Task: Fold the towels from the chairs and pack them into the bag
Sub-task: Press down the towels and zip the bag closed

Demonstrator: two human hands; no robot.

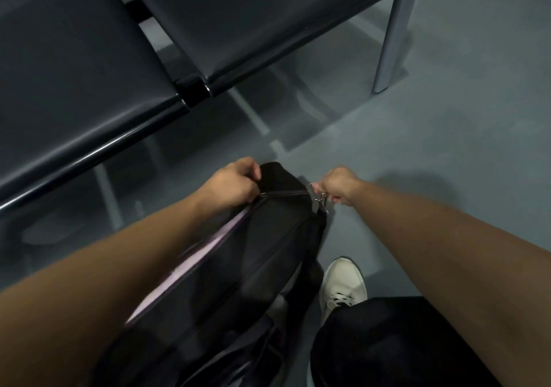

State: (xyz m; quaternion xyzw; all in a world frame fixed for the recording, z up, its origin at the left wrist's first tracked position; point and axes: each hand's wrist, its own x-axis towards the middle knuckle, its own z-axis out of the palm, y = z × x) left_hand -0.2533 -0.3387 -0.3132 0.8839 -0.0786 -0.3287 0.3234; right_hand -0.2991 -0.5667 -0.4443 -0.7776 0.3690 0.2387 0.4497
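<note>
Pink towel (205, 252) already lies inside the black bag (268, 255); left hand (232, 183) grips its far end, right hand (338, 185) pinches the clasp (320, 198); zipping seemingly remains.

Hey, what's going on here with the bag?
A person holds a black bag by the dark chairs. The left hand grips the fabric at its far end; the right hand pinches a metal clip there. The partly open zip shows pale pink cloth, likely a towel.

the bag (268, 255) is set on the floor (432, 154) before the chairs (89, 67). a towel (205, 249) is seen inside it, and a shoe (343, 285) is placed just right of it.
</note>
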